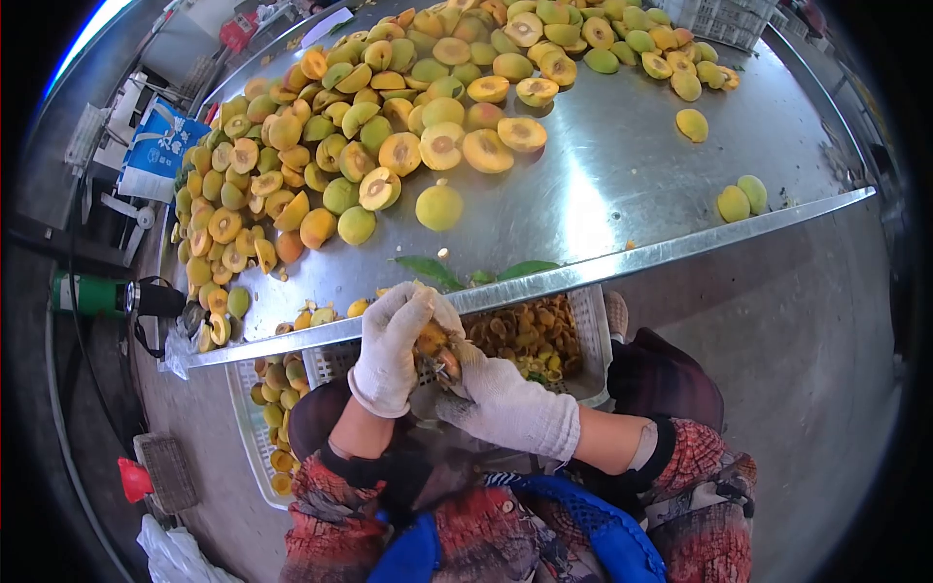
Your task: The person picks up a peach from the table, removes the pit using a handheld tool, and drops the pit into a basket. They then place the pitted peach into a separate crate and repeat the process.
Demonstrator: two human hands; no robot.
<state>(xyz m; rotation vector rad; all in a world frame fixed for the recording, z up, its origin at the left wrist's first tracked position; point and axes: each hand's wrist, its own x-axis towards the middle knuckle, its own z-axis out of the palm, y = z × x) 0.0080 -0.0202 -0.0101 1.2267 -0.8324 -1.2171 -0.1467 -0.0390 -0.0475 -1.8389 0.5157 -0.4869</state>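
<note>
Both of my hands wear whitish knit gloves and meet just below the table's front edge. My left hand [389,345] is closed around a yellow-orange peach half [431,338], its fingers curled over the fruit. My right hand [510,400] comes in from the right, closed against the lower side of the fruit. Between the hands a small tool with a shiny metal part [449,364] shows; the right fingers hide most of it, so its exact kind cannot be made out.
A big pile of cut peaches [369,136] covers the left and back of the metal table [622,194]. Beneath its raised edge stand a white crate [255,442] of peach halves and a crate [593,340] holding brownish scraps. Green leaves [428,269] lie near the edge.
</note>
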